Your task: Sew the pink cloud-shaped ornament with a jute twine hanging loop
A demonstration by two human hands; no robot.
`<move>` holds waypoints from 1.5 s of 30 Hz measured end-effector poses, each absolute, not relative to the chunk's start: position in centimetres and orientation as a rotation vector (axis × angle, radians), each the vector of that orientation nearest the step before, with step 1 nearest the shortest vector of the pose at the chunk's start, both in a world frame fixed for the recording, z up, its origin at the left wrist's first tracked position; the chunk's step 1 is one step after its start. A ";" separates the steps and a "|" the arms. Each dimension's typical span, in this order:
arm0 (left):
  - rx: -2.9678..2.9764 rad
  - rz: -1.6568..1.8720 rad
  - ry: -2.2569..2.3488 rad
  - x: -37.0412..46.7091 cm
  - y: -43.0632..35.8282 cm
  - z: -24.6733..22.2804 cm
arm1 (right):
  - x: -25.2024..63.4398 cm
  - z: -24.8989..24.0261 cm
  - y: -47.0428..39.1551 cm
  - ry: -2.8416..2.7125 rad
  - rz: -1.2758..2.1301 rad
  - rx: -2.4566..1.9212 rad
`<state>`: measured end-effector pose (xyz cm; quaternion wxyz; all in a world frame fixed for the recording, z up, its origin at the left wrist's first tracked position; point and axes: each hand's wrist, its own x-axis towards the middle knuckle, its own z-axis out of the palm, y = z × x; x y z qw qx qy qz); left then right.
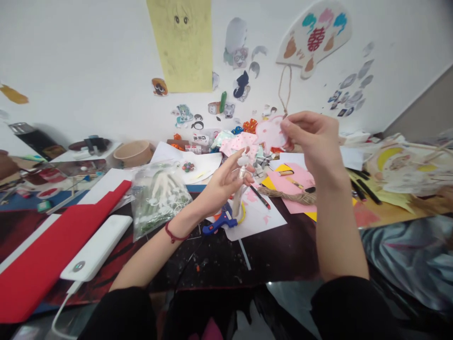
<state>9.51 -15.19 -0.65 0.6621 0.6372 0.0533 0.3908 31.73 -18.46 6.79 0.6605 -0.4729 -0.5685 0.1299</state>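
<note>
My right hand (320,141) is raised and pinches the edge of a pink cut-out with a pale, patterned face (268,134) between thumb and fingertips. Lower and to the left, my left hand (224,182) holds a pale tassel (238,198) by its upper end, with a whitish bead-like top showing between the fingers. The tassel hangs down in front of a blue glue gun (222,221), which lies on the dark table partly over a white sheet (264,222). A pencil (260,197) rests on that sheet.
A clear bag of white and green tassels (161,198) lies left of my left hand. Further left are a white power bank (97,248) with a cable and a red folder-like piece (60,250). Twine (293,196) crosses pink and yellow paper at right. A fan (314,38) hangs on the wall.
</note>
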 end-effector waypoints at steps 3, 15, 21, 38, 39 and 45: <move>1.399 0.879 0.123 9.3 -15.6 -0.5 | 32.2 6.5 -18.5 -1.253 0.261 -1.105; 1.176 0.822 0.160 8.8 -17.8 1.4 | 32.2 6.0 -18.9 -1.206 0.342 -1.119; 1.248 0.899 0.264 8.8 -17.9 0.9 | 31.8 5.9 -18.6 -1.242 0.369 -1.133; 1.634 1.193 0.461 10.4 -15.9 -0.3 | 27.9 8.4 -17.5 -1.468 0.441 -1.046; 1.698 1.237 0.500 10.4 -15.7 -0.3 | 27.6 8.3 -17.4 -1.455 0.468 -1.047; 2.106 1.123 0.713 9.9 -14.5 -0.1 | 26.9 7.2 -16.1 -1.373 0.551 -1.066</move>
